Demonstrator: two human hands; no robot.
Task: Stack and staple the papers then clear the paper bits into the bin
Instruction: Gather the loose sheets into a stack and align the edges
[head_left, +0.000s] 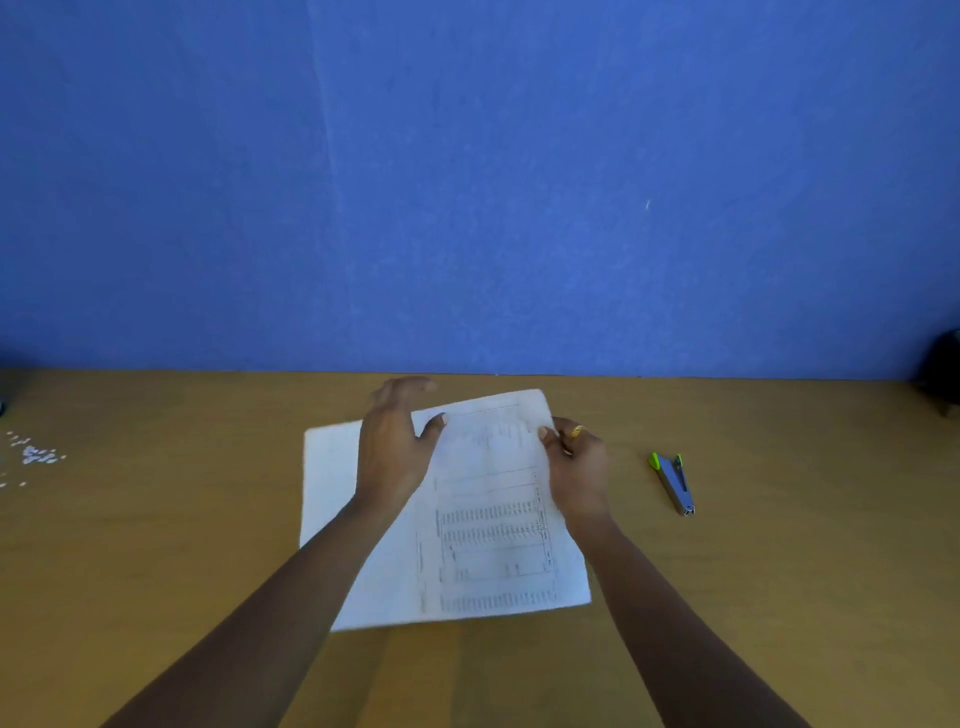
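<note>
Here, flat printed papers (488, 519) pinched by right hand (576, 467), wooden table (753, 571)

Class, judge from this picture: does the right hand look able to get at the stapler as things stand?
Probably yes. The stapler lies on bare table just to the right of the right hand, with nothing between them. That hand is pinching the printed sheet, so it must let go first.

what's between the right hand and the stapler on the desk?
Nothing: in the head view, only bare wooden desk lies between the right hand, which grips the papers' right edge, and the stapler.
</note>
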